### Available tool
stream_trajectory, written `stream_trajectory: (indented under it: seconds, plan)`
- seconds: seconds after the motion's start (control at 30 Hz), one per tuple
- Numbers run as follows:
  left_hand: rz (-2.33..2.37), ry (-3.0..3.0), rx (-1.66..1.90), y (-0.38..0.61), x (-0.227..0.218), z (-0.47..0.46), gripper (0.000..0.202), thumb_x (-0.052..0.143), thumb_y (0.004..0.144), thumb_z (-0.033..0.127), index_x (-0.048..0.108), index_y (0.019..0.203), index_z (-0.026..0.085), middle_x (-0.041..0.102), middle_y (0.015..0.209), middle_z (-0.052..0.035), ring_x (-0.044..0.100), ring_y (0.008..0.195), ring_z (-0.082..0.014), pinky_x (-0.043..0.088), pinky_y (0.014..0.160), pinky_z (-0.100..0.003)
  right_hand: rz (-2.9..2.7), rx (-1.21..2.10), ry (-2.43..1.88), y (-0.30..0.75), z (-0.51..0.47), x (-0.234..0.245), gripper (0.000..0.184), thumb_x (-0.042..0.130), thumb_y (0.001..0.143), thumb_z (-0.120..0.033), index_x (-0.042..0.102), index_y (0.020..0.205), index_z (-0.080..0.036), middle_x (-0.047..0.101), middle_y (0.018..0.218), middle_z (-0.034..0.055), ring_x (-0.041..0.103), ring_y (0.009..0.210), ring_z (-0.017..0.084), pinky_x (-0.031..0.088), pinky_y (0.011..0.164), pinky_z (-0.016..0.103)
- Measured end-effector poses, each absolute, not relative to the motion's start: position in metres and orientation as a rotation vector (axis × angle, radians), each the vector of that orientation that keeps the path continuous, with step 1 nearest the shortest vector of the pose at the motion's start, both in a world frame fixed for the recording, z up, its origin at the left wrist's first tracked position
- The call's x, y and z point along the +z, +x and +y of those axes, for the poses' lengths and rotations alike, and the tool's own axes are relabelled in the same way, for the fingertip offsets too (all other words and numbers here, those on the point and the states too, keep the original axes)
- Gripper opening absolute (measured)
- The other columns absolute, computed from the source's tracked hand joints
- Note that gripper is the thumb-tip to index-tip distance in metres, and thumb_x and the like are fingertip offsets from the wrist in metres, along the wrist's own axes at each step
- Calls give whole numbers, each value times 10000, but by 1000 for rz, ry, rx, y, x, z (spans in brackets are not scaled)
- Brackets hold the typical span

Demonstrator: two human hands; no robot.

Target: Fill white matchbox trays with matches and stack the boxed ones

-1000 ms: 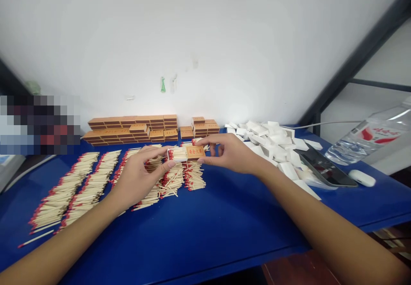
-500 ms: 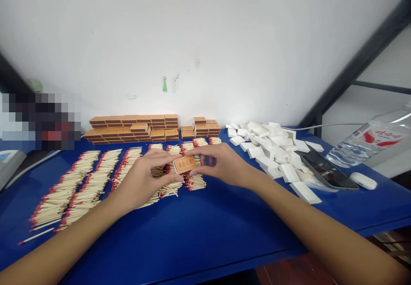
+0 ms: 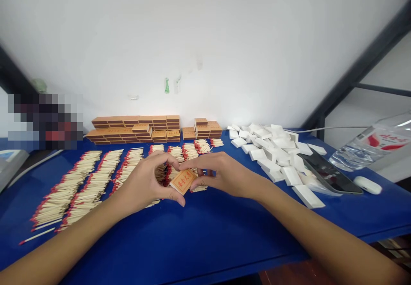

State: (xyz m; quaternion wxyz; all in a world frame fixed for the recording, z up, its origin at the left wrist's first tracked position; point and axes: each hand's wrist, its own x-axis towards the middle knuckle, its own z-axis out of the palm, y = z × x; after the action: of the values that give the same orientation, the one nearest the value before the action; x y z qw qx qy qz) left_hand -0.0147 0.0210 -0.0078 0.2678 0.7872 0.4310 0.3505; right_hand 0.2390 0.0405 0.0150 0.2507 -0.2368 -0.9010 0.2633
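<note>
Between my two hands, above the matches, is an orange matchbox with red characters on its top face, tilted with its right side higher. My right hand pinches its right end between thumb and fingers. My left hand curls around the left end, thumb along the lower corner and forefinger near the upper one. Behind and beside the hands lie rows of red-tipped matches, partly covered by my left hand and forearm. A small dark brown patch shows inside the curl of my left hand.
Stacked matchboxes line the wall, with a smaller stack to their right. White inner trays are heaped on the right of the blue table. Beyond them are a phone, a white case and a water bottle.
The matchbox has turned, its left end dropping lower. My left thumb and forefinger have spread wider around it. The view has shifted slightly.
</note>
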Motion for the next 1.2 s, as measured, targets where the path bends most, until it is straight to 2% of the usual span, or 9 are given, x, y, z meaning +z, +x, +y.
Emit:
stream_trajectory:
  seconds: [0.13, 0.23, 0.3, 0.4, 0.6, 0.77, 0.87, 1.0, 1.2]
  plan:
    - [1264, 2137, 1053, -13, -4, 22, 506, 884, 679, 566, 675, 1033, 271, 704, 1062, -13, 657, 989, -247, 506, 867, -373, -2398, 540, -749, 244, 52, 14, 407, 733, 908, -410, 686, 1291, -281, 753, 1078, 48, 646, 870, 189, 496, 762, 321]
    - [1410, 2170, 1163, -14, -1, 23, 352, 745, 861, 533, 685, 1080, 264, 724, 1120, -31, 654, 1073, -257, 487, 961, -409, -2316, 221, -865, 246, 75, 16, 335, 720, 913, -415, 705, 1199, -240, 713, 1131, 91, 608, 1013, 238, 482, 865, 370]
    - [1443, 2204, 1199, -14, 0, 24, 286, 681, 920, 494, 682, 1077, 255, 734, 1107, -39, 648, 1083, -261, 481, 976, -427, -2294, 15, -954, 242, 98, 19, 305, 729, 900, -424, 718, 1134, -228, 685, 1144, 102, 561, 1088, 269, 454, 924, 400]
    - [1445, 2237, 1209, -15, -1, 23, 240, 664, 935, 455, 678, 1054, 247, 743, 1077, -42, 635, 1087, -265, 483, 975, -440, -2335, -198, -1129, 229, 135, 24, 331, 771, 859, -426, 735, 1100, -202, 642, 1173, 125, 503, 1122, 300, 420, 927, 406]
    - [1408, 2256, 1220, -13, 0, 20, 162, 650, 941, 370, 680, 1044, 248, 742, 1055, -36, 631, 1071, -251, 505, 948, -420, -2480, -516, -1373, 193, 185, 27, 334, 696, 908, -419, 752, 1084, -140, 617, 1166, 185, 451, 1169, 354, 366, 919, 441]
    - [1385, 2266, 1223, -12, 0, 19, 142, 646, 943, 335, 683, 1046, 244, 734, 1043, -30, 630, 1057, -241, 503, 938, -406, -2532, -660, -1430, 181, 189, 21, 260, 603, 933, -274, 764, 1014, -86, 634, 1144, 230, 446, 1183, 377, 352, 923, 459]
    - [1347, 2282, 1238, -12, -2, 19, 145, 644, 946, 315, 682, 1061, 236, 727, 1041, -31, 634, 1040, -232, 499, 937, -400, -2529, -689, -1382, 179, 187, 18, 265, 541, 931, -193, 748, 1053, -83, 633, 1133, 220, 452, 1165, 367, 344, 906, 451]
    - [1327, 2290, 1229, -12, -3, 19, 142, 643, 948, 313, 682, 1060, 234, 727, 1033, -34, 638, 1033, -234, 500, 929, -403, -2574, -622, -1302, 179, 187, 16, 332, 506, 937, -164, 710, 1198, -148, 629, 1147, 181, 457, 1135, 344, 331, 881, 432]
    - [1324, 2288, 1213, -12, -2, 19, 136, 628, 953, 325, 686, 1042, 240, 727, 1029, -39, 633, 1048, -242, 499, 932, -407, -2581, -578, -1361, 186, 189, 19, 274, 545, 950, -227, 773, 1083, -155, 639, 1127, 196, 457, 1166, 362, 338, 892, 451]
